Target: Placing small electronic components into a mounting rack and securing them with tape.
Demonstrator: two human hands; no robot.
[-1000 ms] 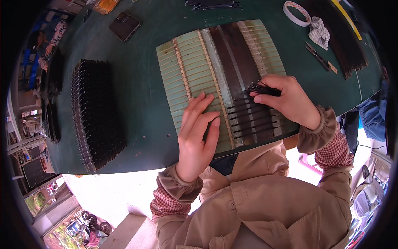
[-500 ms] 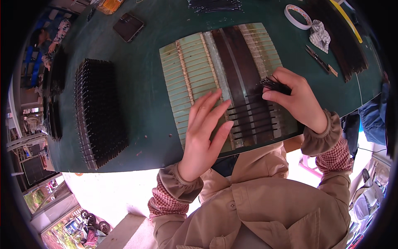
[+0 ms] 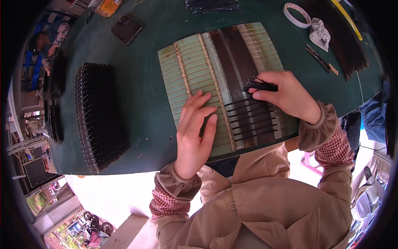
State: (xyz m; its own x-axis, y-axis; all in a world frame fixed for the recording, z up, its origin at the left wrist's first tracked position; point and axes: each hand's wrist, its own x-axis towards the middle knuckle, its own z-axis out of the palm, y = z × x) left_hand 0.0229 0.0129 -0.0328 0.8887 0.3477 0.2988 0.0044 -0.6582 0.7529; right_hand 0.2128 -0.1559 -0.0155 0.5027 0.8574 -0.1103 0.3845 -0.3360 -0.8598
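A pale green grooved board point(image 3: 195, 70) lies on the table, with a dark brown strip point(image 3: 234, 58) running down it. Several thin black sticks point(image 3: 251, 120) sit in a row across the strip's near part. My right hand point(image 3: 292, 93) pinches a bundle of thin black sticks point(image 3: 265, 86), their pale tips pointing left over the strip. My left hand point(image 3: 195, 128) rests on the board left of the row, fingers loosely bent and apart, with nothing visible in it.
On the dark green table point(image 3: 149, 83), a thick stack of black strips point(image 3: 101, 116) stands left. A dark phone-like case point(image 3: 127, 30) lies far left. Tape point(image 3: 297, 15), a crumpled cloth point(image 3: 319, 35), small snips point(image 3: 317, 58) and black strips point(image 3: 344, 45) lie right. Another person point(image 3: 52, 45) sits far left.
My right hand has moved a little left with the bundle, its tips now over the brown strip. My left hand has drawn left and nearer, away from the row of sticks.
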